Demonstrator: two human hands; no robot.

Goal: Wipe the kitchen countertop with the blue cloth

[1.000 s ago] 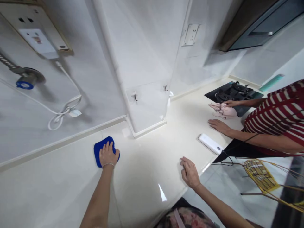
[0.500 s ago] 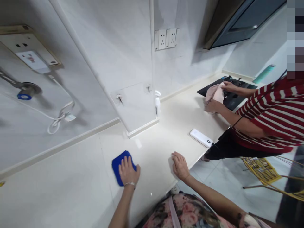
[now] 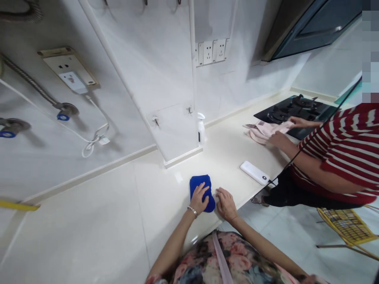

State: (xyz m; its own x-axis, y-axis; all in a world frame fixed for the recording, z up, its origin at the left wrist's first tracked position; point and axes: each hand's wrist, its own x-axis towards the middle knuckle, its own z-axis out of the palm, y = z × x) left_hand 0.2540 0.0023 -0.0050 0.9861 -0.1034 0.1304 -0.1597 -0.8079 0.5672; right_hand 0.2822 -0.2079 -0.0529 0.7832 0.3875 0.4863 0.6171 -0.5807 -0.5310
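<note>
A folded blue cloth lies flat on the pale countertop. My left hand, with a bracelet at its wrist, presses on top of it with the fingers spread. Just to the right, my right hand rests on the counter near its front edge. Its fingers are loosely bent and apart, and nothing shows in them. A narrow gap separates this hand from the cloth.
A white power bank lies to the right, a white spray bottle by the wall corner. Beyond, a person in a striped shirt handles a pink cloth beside a black gas hob. A yellow chair stands on the floor.
My left hand has slid the blue cloth to the right, close to my right hand, which stays nearly in place. The other person's pink cloth has moved off the hob onto the counter.
</note>
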